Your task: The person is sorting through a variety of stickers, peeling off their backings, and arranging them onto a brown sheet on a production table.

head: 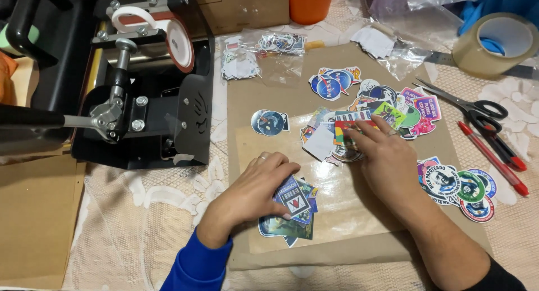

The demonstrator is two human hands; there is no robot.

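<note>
My left hand (252, 192) rests palm down on a small stack of colourful stickers (292, 212) on a brown paper sheet (337, 235), fingers curled over its top. My right hand (382, 159) lies flat with fingertips pressing on a loose pile of mixed stickers (348, 128) in the middle of the sheet. More round and shaped stickers (331, 83) are spread beyond it, one round sticker (268, 122) lies apart to the left, and a group of round stickers (460, 184) sits beside my right wrist.
A black mug heat press (146, 83) with a white mug stands at the left. Scissors (466, 105), red pens (494, 153) and a tape roll (497, 41) lie at right. An orange cup (310, 3) and plastic bags of stickers (264, 55) sit at the back.
</note>
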